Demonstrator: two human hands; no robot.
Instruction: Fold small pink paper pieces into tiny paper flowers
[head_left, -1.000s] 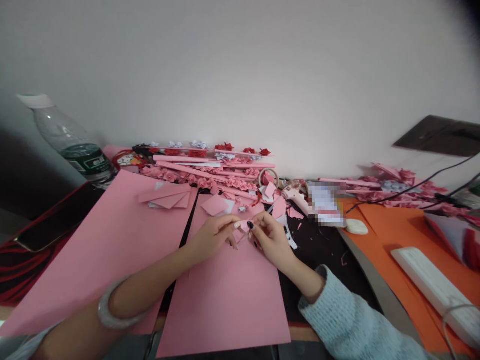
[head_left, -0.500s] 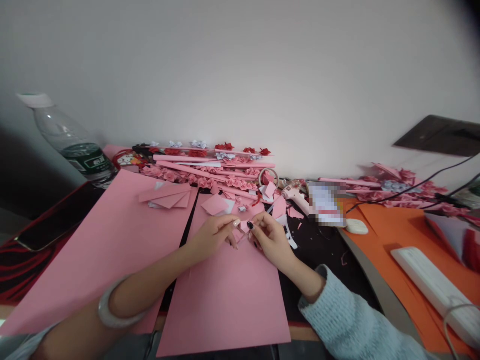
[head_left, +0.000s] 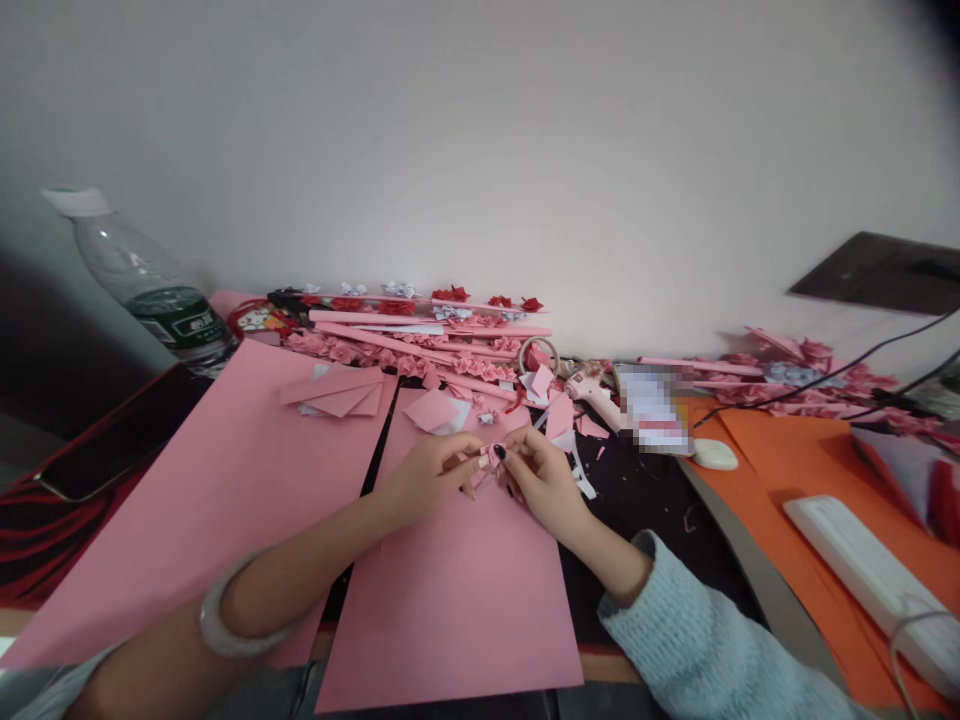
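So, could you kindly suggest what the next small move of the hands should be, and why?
Perhaps the left hand should gently curl the small pink paper piece while the right hand steadies it: fingertips of both hands meet there, and it looks partly curled, though fine folds are too small to tell.

Folded pink piece (head_left: 490,451) — matt, creased paper, large pink sheet (head_left: 457,600) of smooth matt paper, bottle (head_left: 161,262) of clear glossy plastic, sleeve (head_left: 690,615) — rough knitted cloth, bangle (head_left: 217,625) smooth, faintly shiny, corded block (head_left: 862,570) of smooth plastic, wall (head_left: 480,150) matt.
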